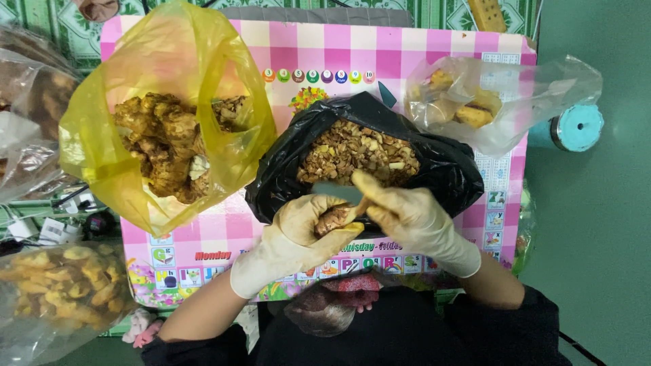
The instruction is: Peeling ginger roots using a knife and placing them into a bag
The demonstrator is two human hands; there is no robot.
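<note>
Both my hands wear pale rubber gloves stained yellow. My left hand [298, 237] is closed around a small brown root piece [332, 218], held over the near rim of a black plastic bag [447, 169] full of brown chopped peelings. My right hand [413, 217] grips a knife whose grey blade [337, 192] lies across the root, thumb pointing up along it. An open yellow plastic bag [102, 156] of knobbly brown roots stands to the left.
The bags rest on a pink checked board [380, 51] with printed pictures. A clear bag [522, 95] of yellowish pieces lies at the back right, beside a teal round object [576, 127]. More clear bags of pieces [61, 285] lie at the left.
</note>
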